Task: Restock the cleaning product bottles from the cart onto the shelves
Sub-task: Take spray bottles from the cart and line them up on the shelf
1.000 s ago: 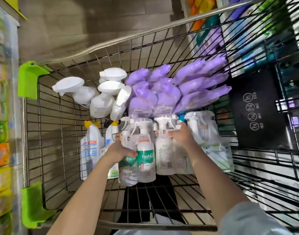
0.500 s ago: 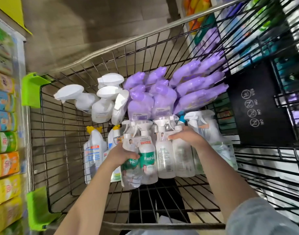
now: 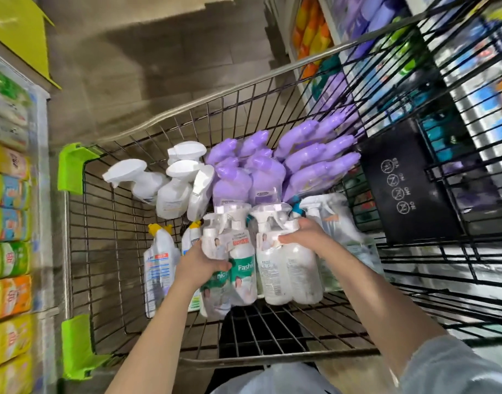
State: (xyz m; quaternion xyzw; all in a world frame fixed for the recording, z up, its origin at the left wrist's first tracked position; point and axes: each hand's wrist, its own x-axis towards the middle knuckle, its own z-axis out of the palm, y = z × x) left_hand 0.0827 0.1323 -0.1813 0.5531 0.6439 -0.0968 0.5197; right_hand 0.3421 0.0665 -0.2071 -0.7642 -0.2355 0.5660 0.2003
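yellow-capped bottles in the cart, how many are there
2. One yellow-capped bottle stands left of the left hand; the second yellow-capped bottle sits just right of it, mostly hidden by that hand. Others may be hidden.

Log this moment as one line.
left hand: grips green-label spray bottles | right hand: grips white spray bottles | location: inside cart | stage: pickup

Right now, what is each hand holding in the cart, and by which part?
The left hand grips the green-labelled spray bottles round their upper bodies; the right hand grips the white spray bottles at their shoulders, below the triggers.
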